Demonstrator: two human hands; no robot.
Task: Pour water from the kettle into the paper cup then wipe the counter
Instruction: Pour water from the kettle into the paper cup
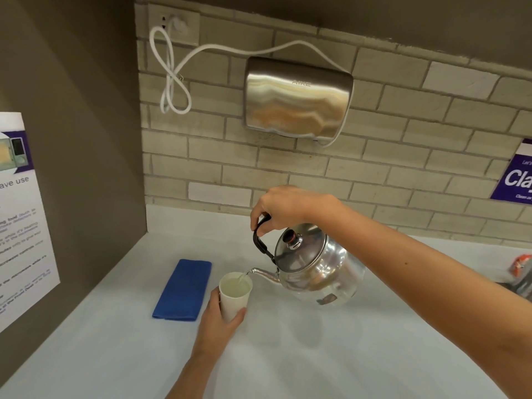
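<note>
A shiny metal kettle (313, 266) hangs tilted above the white counter (302, 355), its thin spout over a white paper cup (234, 296). A stream of water runs from the spout into the cup, which holds water well up its wall. My right hand (283, 207) grips the kettle's black handle from above. My left hand (217, 321) wraps around the lower part of the cup on the counter. A folded blue cloth (184, 289) lies flat just left of the cup.
A steel hand dryer (296, 97) hangs on the tiled back wall with its white cord (169, 79) looped to an outlet. A brown side wall with a paper notice (20, 214) closes the left. An orange-and-grey object (521, 275) sits at the right edge.
</note>
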